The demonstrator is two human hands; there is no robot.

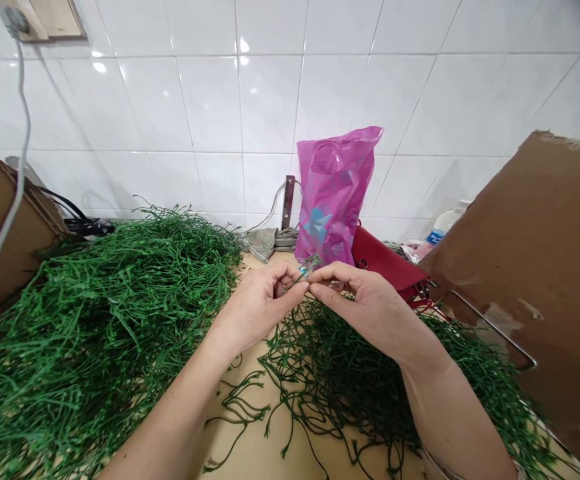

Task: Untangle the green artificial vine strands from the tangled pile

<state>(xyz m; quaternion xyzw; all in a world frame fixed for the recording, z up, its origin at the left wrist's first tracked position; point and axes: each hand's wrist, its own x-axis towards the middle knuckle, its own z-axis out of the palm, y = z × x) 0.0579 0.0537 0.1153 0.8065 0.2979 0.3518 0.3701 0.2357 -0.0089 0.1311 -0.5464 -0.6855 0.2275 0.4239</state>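
Both hands meet in the middle of the head view, fingertips almost touching, above the table (265, 433). The fingers of my left hand (265, 300) are closed in a pinch on a small green plastic stem (313, 261). My right hand (357, 293) pinches the same stem from the other side. Only its thin upper end shows; the fingertips hide the rest. Below my right hand spreads a pile of dark green plastic stems (340, 353), partly covered by the forearm. A larger heap of brighter green branched stems (115, 300) lies left of my left hand.
Behind the hands a pink plastic bag (335, 193) stands against the white tiled wall (210, 107). A red bag (385, 260) lies beside it. Cardboard boxes stand at the right (535, 267) and left (10, 227). A white cable (23, 133) hangs at the left.
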